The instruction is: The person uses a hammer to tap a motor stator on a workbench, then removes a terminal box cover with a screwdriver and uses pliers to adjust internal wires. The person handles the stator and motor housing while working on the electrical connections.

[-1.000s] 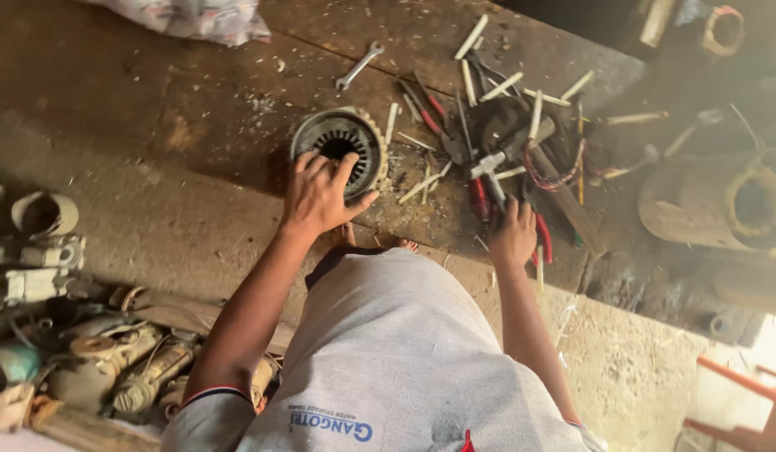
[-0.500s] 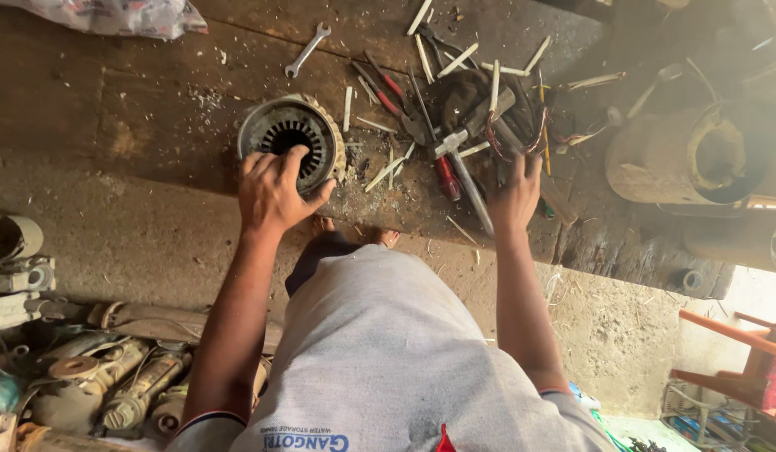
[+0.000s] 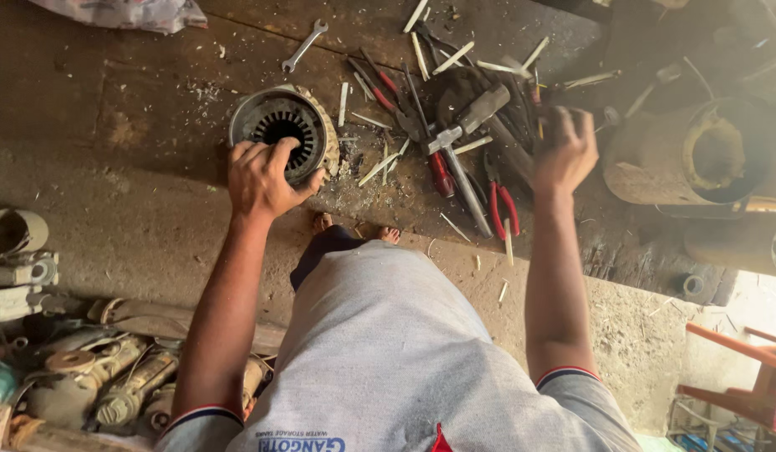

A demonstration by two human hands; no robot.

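Observation:
My left hand (image 3: 262, 177) grips the near rim of a round metal motor stator (image 3: 281, 124) with slotted inner teeth, which lies on the dirty workbench (image 3: 112, 125). My right hand (image 3: 564, 151) is raised and blurred above a heap of tools, its fingers curled; I cannot tell whether it holds anything. Just left of it lie a hammer (image 3: 470, 117), a red-handled screwdriver (image 3: 441, 174) and red-handled pliers (image 3: 503, 208). Pale sticks and slivers are scattered among the tools.
A spanner (image 3: 304, 46) lies beyond the stator. A rusty cylindrical housing (image 3: 698, 159) stands at the right. Old motor parts (image 3: 95, 385) are piled at the lower left. An orange stool (image 3: 748, 368) is at the lower right. My bare toes (image 3: 354, 230) show at the bench's edge.
My right hand has lifted off the tool heap and moved right, now blurred in the air. My left hand stays on the stator's rim.

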